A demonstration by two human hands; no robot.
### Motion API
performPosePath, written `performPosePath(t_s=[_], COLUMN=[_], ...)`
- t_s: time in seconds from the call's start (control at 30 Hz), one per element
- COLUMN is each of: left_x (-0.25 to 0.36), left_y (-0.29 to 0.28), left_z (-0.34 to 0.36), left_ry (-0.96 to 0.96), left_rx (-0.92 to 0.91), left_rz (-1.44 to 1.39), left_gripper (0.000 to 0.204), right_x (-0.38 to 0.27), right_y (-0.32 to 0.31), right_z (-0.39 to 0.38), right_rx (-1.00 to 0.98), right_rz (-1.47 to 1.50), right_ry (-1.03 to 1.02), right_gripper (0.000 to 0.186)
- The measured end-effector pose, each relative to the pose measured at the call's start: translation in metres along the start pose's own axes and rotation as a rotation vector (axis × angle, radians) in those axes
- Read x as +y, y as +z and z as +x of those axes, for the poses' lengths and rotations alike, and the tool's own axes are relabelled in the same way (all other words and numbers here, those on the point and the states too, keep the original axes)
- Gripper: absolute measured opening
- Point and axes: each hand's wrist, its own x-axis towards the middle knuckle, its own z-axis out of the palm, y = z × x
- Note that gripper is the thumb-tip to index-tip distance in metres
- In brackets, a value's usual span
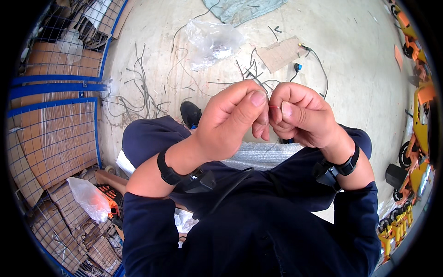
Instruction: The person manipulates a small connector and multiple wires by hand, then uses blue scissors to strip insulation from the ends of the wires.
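Both of my hands meet fingertip to fingertip above my lap. Between the thumb and forefinger of my right hand [304,113] a short piece of thin red wire [275,107] shows, running toward the other hand. My left hand [235,113] is closed in a pinch, thumb against the forefinger; what lies inside it is hidden. A black cable [230,189] lies across my dark clothing below the hands. Beyond the fingers, dark cable offcuts [251,71] are scattered on the floor.
A cardboard piece [279,54], a blue-ended cable connector [297,67] and a clear plastic bag [214,44] lie ahead. Long grey cables [140,87] spread at left, beside a blue mesh cage [53,104] of cardboard. Yellow and orange wheeled equipment [421,115] lines the right.
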Motion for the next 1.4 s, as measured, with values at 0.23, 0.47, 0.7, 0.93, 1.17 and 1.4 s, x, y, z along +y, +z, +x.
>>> performPosePath(t_s=[0.23,0.47,0.7,0.93,1.17,1.4], left_x=[0.001,0.002,0.015,0.011,0.026,0.025], left_y=[-0.005,-0.011,-0.011,-0.011,-0.014,-0.021], left_z=[0.007,0.006,0.009,0.004,0.005,0.005], left_ry=[0.104,0.184,0.200,-0.007,-0.035,0.101], left_rx=[0.147,0.038,0.106,0.122,0.075,0.016], left_rz=[0.201,0.596,0.867,0.673,0.617,0.660], left_gripper=[0.020,0.028,0.010,0.009,0.007,0.006], right_x=[-0.002,-0.014,-0.007,-0.009,-0.013,-0.016], right_y=[-0.002,0.001,-0.002,-0.005,0.011,0.023], right_z=[0.002,-0.001,0.001,0.005,-0.003,-0.004], right_rx=[0.025,0.149,0.351,0.294,0.372,0.407], right_rz=[-0.013,-0.111,-1.048,-1.403,-0.799,-0.644], right_ry=[-0.024,-0.004,-0.352,-0.507,-0.111,-0.006], right_gripper=[0.019,0.018,0.010,0.005,0.003,0.005])
